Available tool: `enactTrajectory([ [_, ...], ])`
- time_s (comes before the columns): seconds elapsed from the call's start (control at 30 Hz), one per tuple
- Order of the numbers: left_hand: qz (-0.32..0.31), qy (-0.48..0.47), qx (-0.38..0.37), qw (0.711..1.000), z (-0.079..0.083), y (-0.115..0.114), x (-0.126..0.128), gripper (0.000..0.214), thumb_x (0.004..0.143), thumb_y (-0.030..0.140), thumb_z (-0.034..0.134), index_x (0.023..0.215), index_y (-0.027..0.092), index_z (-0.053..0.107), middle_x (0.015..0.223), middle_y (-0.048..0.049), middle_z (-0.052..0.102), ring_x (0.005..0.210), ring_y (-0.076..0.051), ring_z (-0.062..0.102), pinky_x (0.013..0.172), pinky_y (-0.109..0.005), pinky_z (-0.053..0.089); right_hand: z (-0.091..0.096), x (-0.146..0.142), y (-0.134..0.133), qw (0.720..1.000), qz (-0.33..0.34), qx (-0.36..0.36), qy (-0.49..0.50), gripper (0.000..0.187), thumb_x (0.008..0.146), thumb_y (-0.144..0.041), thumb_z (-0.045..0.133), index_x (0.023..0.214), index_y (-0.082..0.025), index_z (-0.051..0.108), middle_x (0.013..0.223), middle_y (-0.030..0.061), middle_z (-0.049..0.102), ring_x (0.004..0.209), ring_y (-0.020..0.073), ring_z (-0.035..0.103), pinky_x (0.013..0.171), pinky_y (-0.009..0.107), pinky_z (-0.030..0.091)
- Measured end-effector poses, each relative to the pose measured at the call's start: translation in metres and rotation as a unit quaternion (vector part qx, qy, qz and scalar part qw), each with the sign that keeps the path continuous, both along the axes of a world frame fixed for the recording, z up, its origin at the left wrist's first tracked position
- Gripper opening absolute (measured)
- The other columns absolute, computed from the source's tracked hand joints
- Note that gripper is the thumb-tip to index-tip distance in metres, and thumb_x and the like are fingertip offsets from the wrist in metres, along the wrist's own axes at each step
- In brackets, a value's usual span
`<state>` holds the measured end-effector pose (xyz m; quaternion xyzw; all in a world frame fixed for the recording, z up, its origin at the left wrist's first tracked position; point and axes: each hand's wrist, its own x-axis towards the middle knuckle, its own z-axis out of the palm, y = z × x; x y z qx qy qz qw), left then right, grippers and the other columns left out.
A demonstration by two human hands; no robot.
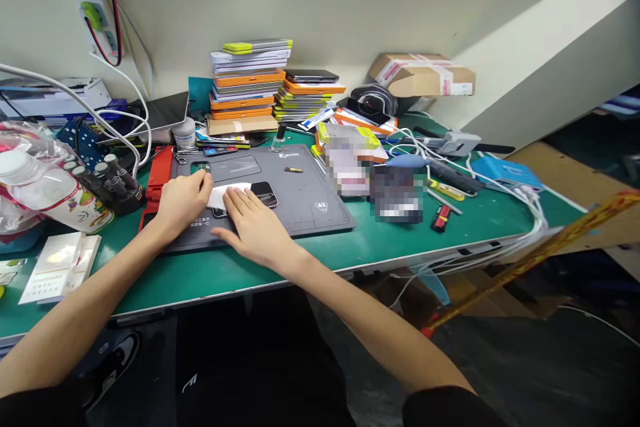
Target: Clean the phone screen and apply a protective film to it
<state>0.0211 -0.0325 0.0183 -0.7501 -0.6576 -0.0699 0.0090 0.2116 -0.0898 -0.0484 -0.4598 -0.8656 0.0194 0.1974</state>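
A phone [265, 195] with a dark, shiny face lies on the grey work mat [320, 180]. A white wipe or tissue [217, 197] covers its left part. My right hand [257, 227] rests flat on this white sheet over the phone, fingers stretched out and thumb apart. Just left of the sheet, my left hand [183, 203] is closed with its fingers curled; what they hold, if anything, is hidden. Beyond its fingertips lies a small greenish piece [200, 167]. A small brass-coloured piece [293, 169] and a clear bottle with a black cap [279, 140] are farther back on the mat.
Stacked flat cases [247, 83] stand against the wall. To the left are a large white-capped bottle [60, 190], dark cylindrical tools [110, 180] and a red holder [159, 177]. White cables [535, 210], a yellow-handled tool [446, 189] and pixelated items [395, 193] lie to the right.
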Motion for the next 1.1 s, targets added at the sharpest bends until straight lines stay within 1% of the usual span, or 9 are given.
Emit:
enactTrajectory([
  [0.07,0.003,-0.002,-0.002,1.000,0.000,0.000,0.000,0.046,0.119,0.040,0.039,0.112,0.022,0.080,0.107,-0.0164,0.089,0.099,-0.037,0.084,0.076,-0.038,0.043,-0.005,0.002,-0.018,1.000,0.015,0.007,-0.001,0.097,0.119,-0.076,0.042,0.174,0.004,0.053,0.182,0.0289,0.051,0.175,0.0392,0.046,0.149,0.054,0.030],
  [0.13,0.005,-0.003,-0.003,1.000,0.000,0.000,0.000,0.044,0.119,0.040,0.040,0.111,0.023,0.080,0.106,-0.0153,0.089,0.098,-0.035,0.083,0.075,-0.037,0.040,-0.006,0.001,-0.023,1.000,0.020,0.004,0.001,0.098,0.119,-0.076,0.042,0.174,0.004,0.053,0.182,0.0288,0.050,0.174,0.0396,0.046,0.149,0.054,0.031],
  [0.23,0.009,-0.003,0.002,1.000,0.001,0.001,0.000,0.045,0.119,0.037,0.038,0.109,0.022,0.079,0.109,-0.0157,0.089,0.100,-0.034,0.083,0.074,-0.038,0.037,0.002,-0.010,-0.004,1.000,0.015,-0.008,0.004,0.095,0.120,-0.075,0.041,0.171,0.003,0.056,0.181,0.0288,0.053,0.174,0.0387,0.048,0.150,0.056,0.030],
  [0.37,0.018,-0.008,0.011,1.000,0.005,0.001,-0.001,0.046,0.119,0.034,0.037,0.100,0.022,0.077,0.105,-0.0159,0.089,0.098,-0.034,0.082,0.072,-0.039,0.033,0.013,-0.022,0.022,1.000,0.025,-0.003,0.000,0.088,0.123,-0.069,0.038,0.168,0.003,0.059,0.178,0.0273,0.057,0.173,0.0362,0.050,0.149,0.052,0.030],
  [0.6,0.026,-0.016,0.030,0.999,0.002,0.001,-0.001,0.038,0.115,0.035,0.046,0.096,0.024,0.077,0.101,-0.0129,0.089,0.094,-0.032,0.081,0.073,-0.039,0.031,0.003,-0.015,-0.017,0.999,0.050,0.011,0.006,0.092,0.121,-0.073,0.042,0.170,0.003,0.058,0.179,0.0255,0.056,0.171,0.0373,0.052,0.149,0.051,0.030],
  [0.8,0.029,-0.001,0.034,0.999,0.003,0.001,-0.001,0.041,0.116,0.033,0.041,0.100,0.023,0.078,0.103,-0.0149,0.089,0.097,-0.034,0.082,0.072,-0.039,0.032,0.014,-0.030,0.015,0.999,0.035,-0.011,-0.005,0.084,0.123,-0.064,0.045,0.170,0.004,0.057,0.180,0.0271,0.054,0.173,0.0365,0.050,0.150,0.051,0.030],
  [0.87,0.031,0.000,0.033,0.999,0.004,0.001,0.000,0.042,0.115,0.033,0.041,0.101,0.023,0.079,0.104,-0.0155,0.089,0.097,-0.035,0.082,0.072,-0.039,0.032,0.013,-0.033,0.010,0.999,0.029,-0.011,-0.006,0.086,0.123,-0.064,0.046,0.170,0.007,0.055,0.180,0.0288,0.054,0.173,0.0371,0.049,0.150,0.051,0.029],
  [1.0,0.030,-0.005,0.033,0.999,0.002,0.001,-0.001,0.042,0.116,0.035,0.041,0.101,0.024,0.079,0.103,-0.0142,0.089,0.098,-0.034,0.083,0.074,-0.039,0.035,0.003,-0.025,-0.018,1.000,0.017,-0.002,0.004,0.096,0.120,-0.072,0.045,0.172,0.009,0.051,0.181,0.0321,0.048,0.174,0.0402,0.047,0.149,0.056,0.031],
  [1.1,0.028,-0.006,0.033,0.999,0.001,0.001,-0.002,0.042,0.115,0.038,0.042,0.101,0.024,0.079,0.105,-0.0144,0.089,0.099,-0.035,0.083,0.075,-0.039,0.038,0.006,-0.017,-0.012,1.000,0.017,-0.013,-0.004,0.095,0.121,-0.071,0.041,0.171,0.009,0.053,0.180,0.0316,0.052,0.173,0.0389,0.050,0.150,0.052,0.028],
])
